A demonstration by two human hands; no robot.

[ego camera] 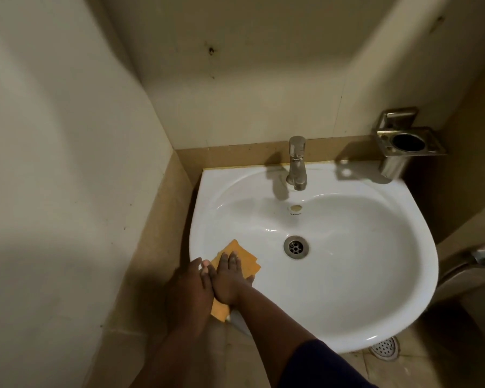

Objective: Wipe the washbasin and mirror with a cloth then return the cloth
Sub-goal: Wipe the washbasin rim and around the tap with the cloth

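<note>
A white washbasin [347, 275] fills the middle and right of the head view. An orange cloth [242, 257] lies over its front left rim, part inside the bowl and part hanging outside. My right hand [227, 281] lies flat on the cloth, fingers spread. My left hand [189, 292] rests beside it on the rim, over the hanging part of the cloth, thumb touching the right hand. No mirror is in view.
A steel tap [296, 163] stands at the back of the basin above the drain [296, 247]. A steel tumbler holder [403, 144] is fixed to the wall at the right. Walls close in at the left and back. A floor drain [385, 347] shows below the basin.
</note>
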